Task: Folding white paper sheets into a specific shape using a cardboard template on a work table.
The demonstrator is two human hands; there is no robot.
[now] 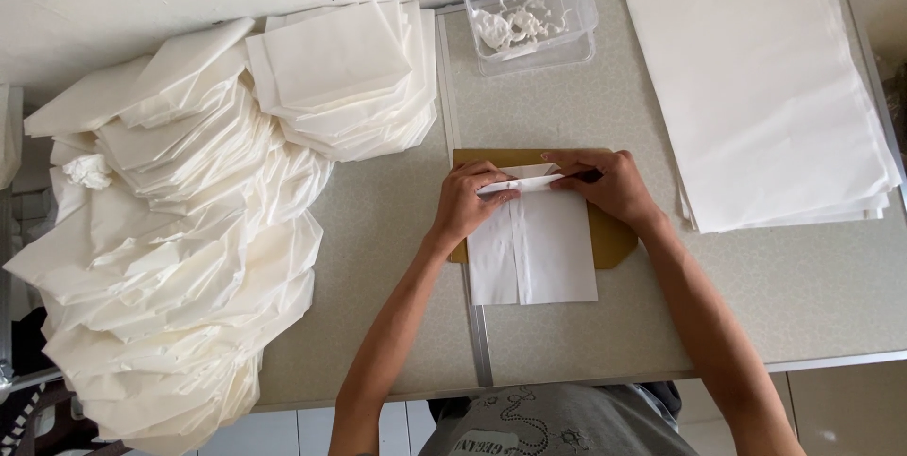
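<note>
A white paper sheet [553, 258], folded into a bag shape with a centre seam, lies on a brown board [614, 239] on the table. My left hand [465, 199] presses the left end of the folded-over top flap [518, 183]. My right hand [609, 182] pinches the flap's right end, with a thin dark tool partly under its fingers. Both hands rest on the paper's upper edge.
A stack of flat white sheets [756, 78] lies at the right. A clear plastic box [534, 17] with white paste stands at the back. Piles of finished white paper bags [179, 229] cover the left side. The grey table's front edge [661, 371] is near my body.
</note>
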